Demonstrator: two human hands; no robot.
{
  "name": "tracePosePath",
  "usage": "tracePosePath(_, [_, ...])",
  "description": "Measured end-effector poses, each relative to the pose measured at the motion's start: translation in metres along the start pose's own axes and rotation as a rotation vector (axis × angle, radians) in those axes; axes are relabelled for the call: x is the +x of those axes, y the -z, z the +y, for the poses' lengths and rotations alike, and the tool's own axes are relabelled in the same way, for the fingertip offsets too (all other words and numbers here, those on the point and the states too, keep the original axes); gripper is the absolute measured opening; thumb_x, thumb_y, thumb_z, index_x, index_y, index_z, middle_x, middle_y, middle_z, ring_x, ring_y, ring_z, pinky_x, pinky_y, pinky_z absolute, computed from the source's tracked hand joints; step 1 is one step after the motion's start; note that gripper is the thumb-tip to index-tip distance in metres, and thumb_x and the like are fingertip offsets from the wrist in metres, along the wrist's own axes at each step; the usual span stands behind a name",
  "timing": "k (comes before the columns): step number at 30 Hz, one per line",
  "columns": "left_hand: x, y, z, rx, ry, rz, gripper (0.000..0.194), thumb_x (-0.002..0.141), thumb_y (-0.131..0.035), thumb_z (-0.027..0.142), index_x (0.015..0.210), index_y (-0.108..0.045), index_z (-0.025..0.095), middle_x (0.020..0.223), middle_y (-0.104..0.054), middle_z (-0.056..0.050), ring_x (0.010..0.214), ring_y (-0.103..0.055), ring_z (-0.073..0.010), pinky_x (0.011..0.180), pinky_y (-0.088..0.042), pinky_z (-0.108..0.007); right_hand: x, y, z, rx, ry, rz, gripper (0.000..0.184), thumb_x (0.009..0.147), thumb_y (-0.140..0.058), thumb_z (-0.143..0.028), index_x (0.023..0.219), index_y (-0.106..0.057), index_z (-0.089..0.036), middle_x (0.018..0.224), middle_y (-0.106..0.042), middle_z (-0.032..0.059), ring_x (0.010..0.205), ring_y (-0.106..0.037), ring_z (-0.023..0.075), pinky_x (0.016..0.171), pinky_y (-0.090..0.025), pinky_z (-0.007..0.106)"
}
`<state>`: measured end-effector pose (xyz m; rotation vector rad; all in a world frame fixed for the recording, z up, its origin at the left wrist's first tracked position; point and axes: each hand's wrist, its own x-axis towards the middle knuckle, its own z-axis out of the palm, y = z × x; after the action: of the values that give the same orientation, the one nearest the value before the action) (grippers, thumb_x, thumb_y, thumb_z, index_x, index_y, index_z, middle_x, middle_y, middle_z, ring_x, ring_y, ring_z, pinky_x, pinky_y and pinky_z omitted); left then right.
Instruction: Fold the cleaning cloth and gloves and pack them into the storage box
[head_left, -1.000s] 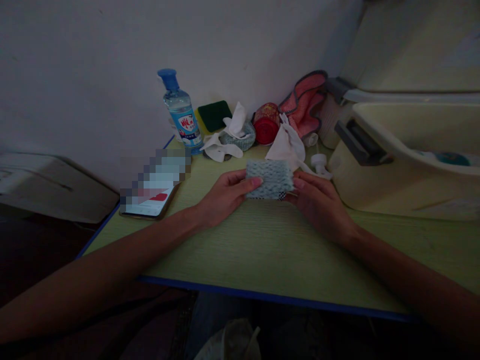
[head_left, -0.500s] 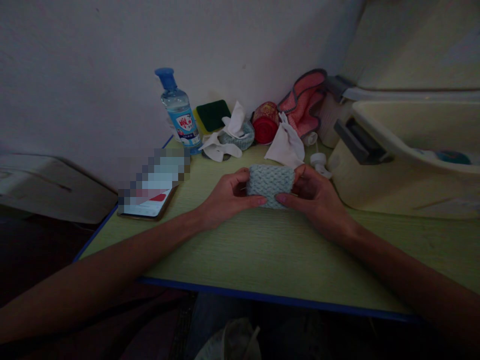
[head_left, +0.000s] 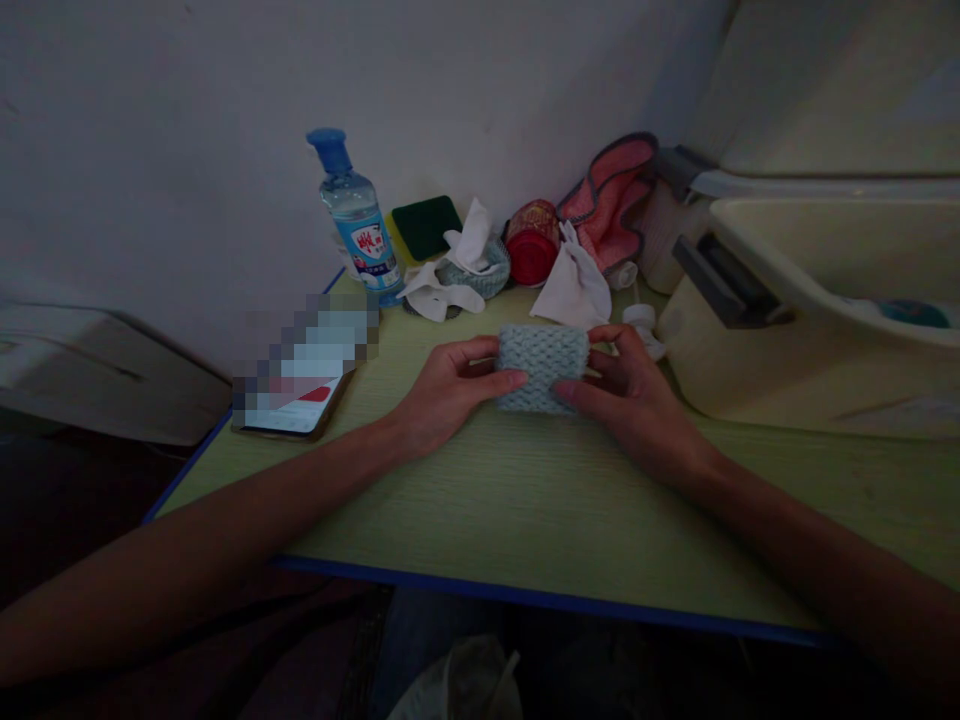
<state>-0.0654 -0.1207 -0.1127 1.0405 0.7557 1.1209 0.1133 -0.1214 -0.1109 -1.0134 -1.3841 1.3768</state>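
You hold blue knitted pad (head_left: 543,352) between both hands, over desk (head_left: 525,510), long axis nine-to-three. Your left hand (head_left: 444,393): fingers pinching nine o'clock end. Right hand (head_left: 646,402): fingers pinching three o'clock end, thumb toward four. Neither nearer.

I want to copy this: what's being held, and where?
A pale-blue, rectangular knitted piece: the left grip at its left edge, the right grip at its right edge.

Pale wall (head_left: 480,80) behind blue-edged green table (head_left: 487,510), dim light
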Motion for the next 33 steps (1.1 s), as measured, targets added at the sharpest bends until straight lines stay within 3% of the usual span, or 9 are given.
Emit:
tracePosePath(9, [0.0016, 0.0008, -0.0013, -0.024, 0.024, -0.029, 0.029, 0.055, -0.079, 0.016, 0.082, -0.068, 0.014, 0.077, -0.069, -0.001, 0.077, -0.064, -0.0159, 0.084, -0.046, -0.035, 0.0, 0.0006, 0.0017, -0.005, 0.01, -0.037, 0.049, 0.061, -0.075, -0.027, 0.089, -0.035, -0.026, 0.101, -0.054, -0.0019, 0.077, -0.06, 0.0103, 0.069, -0.053, 0.028])
tracePosePath(13, [0.0029, 0.0018, -0.0037, 0.029, 0.015, -0.042, 0.027, 0.06, -0.075, 0.017, 0.085, -0.063, 0.013, 0.079, -0.068, -0.002, 0.079, -0.063, -0.0164, 0.082, -0.046, -0.034, 0.0011, 0.0016, 0.0028, -0.047, 0.026, -0.035, 0.048, 0.061, -0.075, -0.027, 0.091, -0.037, -0.026, 0.101, -0.053, -0.0011, 0.08, -0.059, 0.0114, 0.071, -0.053, 0.029])
tracePosePath(19, [0.0024, 0.0037, -0.0059, 0.122, -0.032, -0.044, 0.033, 0.067, -0.068, 0.013, 0.087, -0.042, 0.019, 0.077, -0.064, 0.003, 0.075, -0.063, -0.0128, 0.073, -0.046, -0.027, 0.0012, -0.0001, 0.003, -0.077, 0.032, -0.048, 0.05, 0.058, -0.075, -0.024, 0.094, -0.039, -0.026, 0.098, -0.053, -0.0004, 0.083, -0.059, 0.0136, 0.073, -0.053, 0.032])
tracePosePath(23, [-0.0001, 0.0021, -0.0043, 0.141, -0.034, -0.094, 0.042, 0.068, -0.067, 0.014, 0.089, -0.031, 0.023, 0.074, -0.06, 0.006, 0.068, -0.062, -0.0114, 0.067, -0.044, -0.026, -0.0009, -0.0028, 0.0, -0.177, 0.104, -0.056, 0.041, 0.063, -0.072, -0.028, 0.095, -0.046, -0.024, 0.09, -0.056, 0.0001, 0.081, -0.059, 0.0154, 0.069, -0.052, 0.031])
tracePosePath(28, [-0.0042, -0.0028, -0.003, 0.18, -0.056, -0.173, 0.041, 0.073, -0.063, 0.017, 0.097, -0.031, 0.023, 0.076, -0.061, 0.004, 0.073, -0.062, -0.0126, 0.068, -0.043, -0.025, -0.0027, -0.0026, -0.0038, -0.392, 0.221, -0.023, 0.025, 0.07, -0.066, -0.03, 0.092, -0.059, -0.02, 0.086, -0.063, 0.0024, 0.076, -0.059, 0.0176, 0.067, -0.05, 0.032])
tracePosePath(33, [-0.0056, -0.0032, -0.0047, 0.228, -0.069, -0.151, 0.037, 0.078, -0.059, 0.018, 0.107, -0.037, 0.021, 0.085, -0.064, 0.0, 0.079, -0.061, -0.014, 0.073, -0.044, -0.026, -0.0021, 0.0013, -0.0012, -0.408, 0.238, 0.051, 0.02, 0.071, -0.067, -0.034, 0.087, -0.066, -0.022, 0.078, -0.066, 0.0016, 0.067, -0.059, 0.0182, 0.06, -0.049, 0.033])
